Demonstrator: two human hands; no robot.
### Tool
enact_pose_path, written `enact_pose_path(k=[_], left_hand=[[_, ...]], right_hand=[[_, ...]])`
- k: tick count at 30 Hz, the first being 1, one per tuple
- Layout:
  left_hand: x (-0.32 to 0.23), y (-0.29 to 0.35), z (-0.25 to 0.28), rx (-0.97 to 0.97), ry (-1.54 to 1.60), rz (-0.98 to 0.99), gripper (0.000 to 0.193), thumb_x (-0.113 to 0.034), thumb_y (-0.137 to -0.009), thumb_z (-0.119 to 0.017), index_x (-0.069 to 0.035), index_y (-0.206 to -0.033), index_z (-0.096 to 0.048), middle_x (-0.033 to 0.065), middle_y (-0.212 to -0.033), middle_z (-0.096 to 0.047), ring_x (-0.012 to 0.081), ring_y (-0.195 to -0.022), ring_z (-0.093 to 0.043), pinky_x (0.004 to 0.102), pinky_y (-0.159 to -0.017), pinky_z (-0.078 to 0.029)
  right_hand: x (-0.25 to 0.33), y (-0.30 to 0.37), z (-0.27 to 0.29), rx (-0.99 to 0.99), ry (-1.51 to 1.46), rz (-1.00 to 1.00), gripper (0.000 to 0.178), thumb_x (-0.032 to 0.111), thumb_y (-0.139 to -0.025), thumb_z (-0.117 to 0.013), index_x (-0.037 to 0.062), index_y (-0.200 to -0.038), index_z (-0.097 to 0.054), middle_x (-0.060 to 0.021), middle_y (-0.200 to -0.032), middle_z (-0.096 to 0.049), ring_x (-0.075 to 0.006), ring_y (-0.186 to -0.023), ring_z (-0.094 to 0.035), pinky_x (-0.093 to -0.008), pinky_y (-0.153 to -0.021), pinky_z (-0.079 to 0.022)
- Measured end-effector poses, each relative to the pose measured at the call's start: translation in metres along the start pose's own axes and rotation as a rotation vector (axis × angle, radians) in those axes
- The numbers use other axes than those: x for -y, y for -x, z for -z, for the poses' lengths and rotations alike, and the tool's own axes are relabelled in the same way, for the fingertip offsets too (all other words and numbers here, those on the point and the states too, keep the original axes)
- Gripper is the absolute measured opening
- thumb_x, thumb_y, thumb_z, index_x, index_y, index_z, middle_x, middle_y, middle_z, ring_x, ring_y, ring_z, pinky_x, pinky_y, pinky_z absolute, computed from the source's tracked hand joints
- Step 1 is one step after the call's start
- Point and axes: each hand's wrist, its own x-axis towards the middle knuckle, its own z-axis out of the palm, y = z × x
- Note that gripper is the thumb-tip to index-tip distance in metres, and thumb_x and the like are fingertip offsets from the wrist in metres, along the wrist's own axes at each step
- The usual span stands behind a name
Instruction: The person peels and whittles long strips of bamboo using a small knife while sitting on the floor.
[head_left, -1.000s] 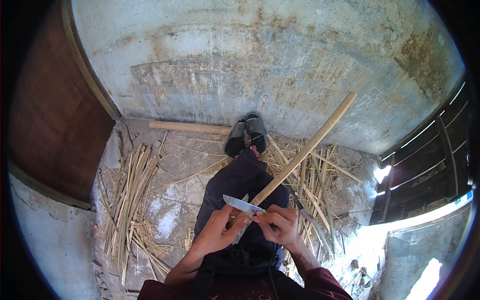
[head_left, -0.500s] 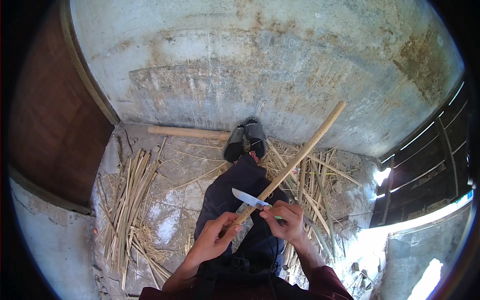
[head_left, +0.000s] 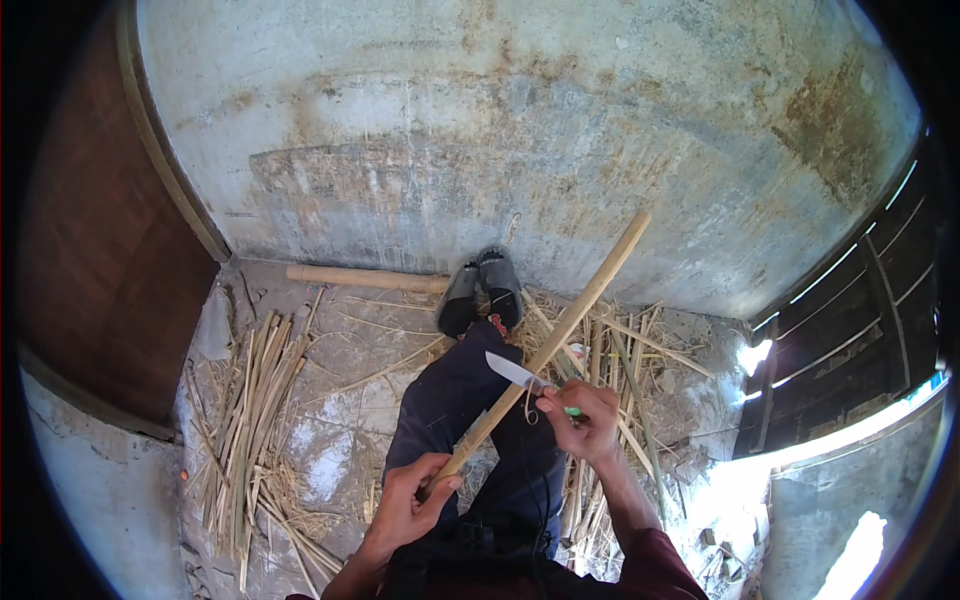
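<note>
A long tan bamboo strip (head_left: 598, 278) slants over my legs, its far end up toward the wall. My left hand (head_left: 408, 508) is closed round its near end, thumb on top. In my right hand (head_left: 585, 420) is a knife (head_left: 508, 370) with a green handle, fingers wrapped round it and the thumb near the blade. The blade lies across the strip around its middle, pointing up and left. A thin curled shaving (head_left: 531, 410) hangs beside the blade, close to my right thumb.
My dark-trousered legs (head_left: 432, 420) stretch to grey shoes (head_left: 497, 280) by a stained wall (head_left: 420, 150). Bundled bamboo strips (head_left: 255, 420) lie on the left, and more strips (head_left: 650, 350) with shavings on the right. A bamboo pole (head_left: 365, 279) rests along the wall's foot.
My right hand and the knife have slid up along the strip, away from my left hand. My left hand has drawn down and left with the near end. A curled shaving now shows clearly.
</note>
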Motion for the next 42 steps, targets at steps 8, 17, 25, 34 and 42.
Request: enact_pose_path(k=[8,17,25,34,42], left_hand=[[0.008,0.023,0.010,-0.029,-0.094,0.050,0.021,-0.012,-0.101,-0.077,0.001,-0.116,-0.070,0.0071,-0.073,-0.067,0.0093,-0.057,-0.052,0.0290,-0.052,-0.039],[0.022,0.050,0.026,-0.013,-0.097,0.052,0.019,-0.012,-0.100,-0.078,0.000,-0.113,-0.071,0.0067,-0.073,-0.069,0.0089,-0.057,-0.055,0.0293,-0.052,-0.040],[0.049,0.043,0.029,-0.182,-0.019,0.192,0.016,-0.014,-0.108,-0.066,0.000,-0.115,-0.071,0.0011,-0.073,-0.065,0.0067,-0.061,-0.055,0.0269,-0.055,-0.041],[0.061,0.033,0.048,-0.167,0.191,0.352,0.023,-0.022,-0.115,-0.057,-0.002,-0.119,-0.067,-0.0037,-0.074,-0.054,0.0027,-0.058,-0.045,0.0234,-0.051,-0.037],[0.044,0.034,0.042,-0.088,0.214,0.307,0.029,-0.026,-0.119,-0.048,-0.003,-0.121,-0.066,-0.0027,-0.073,-0.052,0.0027,-0.054,-0.043,0.0227,-0.046,-0.036]], right_hand=[[-0.017,-0.024,0.029,-0.020,0.214,-0.075,0.015,0.004,-0.090,-0.086,0.0019,-0.086,-0.072,-0.0089,-0.069,-0.068,-0.0195,-0.055,-0.063,-0.0337,-0.052,-0.047],[-0.115,-0.040,0.100,-0.320,0.311,-0.292,0.027,0.015,-0.102,-0.078,0.0009,-0.085,-0.063,-0.0037,-0.073,-0.068,-0.0066,-0.069,-0.055,-0.0272,-0.061,-0.044],[-0.320,0.152,0.174,-0.399,0.247,-0.912,0.019,0.023,-0.104,-0.067,0.0042,-0.100,-0.069,-0.0074,-0.074,-0.067,-0.0204,-0.066,-0.065,-0.0382,-0.063,-0.052],[-0.245,0.485,0.074,0.331,0.538,-1.452,0.045,0.039,-0.083,-0.084,0.0029,-0.110,-0.079,-0.0262,-0.109,-0.079,-0.0427,-0.109,-0.076,-0.0492,-0.098,-0.059],[-0.193,0.525,0.063,-0.023,0.608,-1.490,0.042,0.033,-0.094,-0.078,0.0027,-0.120,-0.064,-0.0217,-0.089,-0.078,-0.0336,-0.084,-0.078,-0.0472,-0.082,-0.059]])
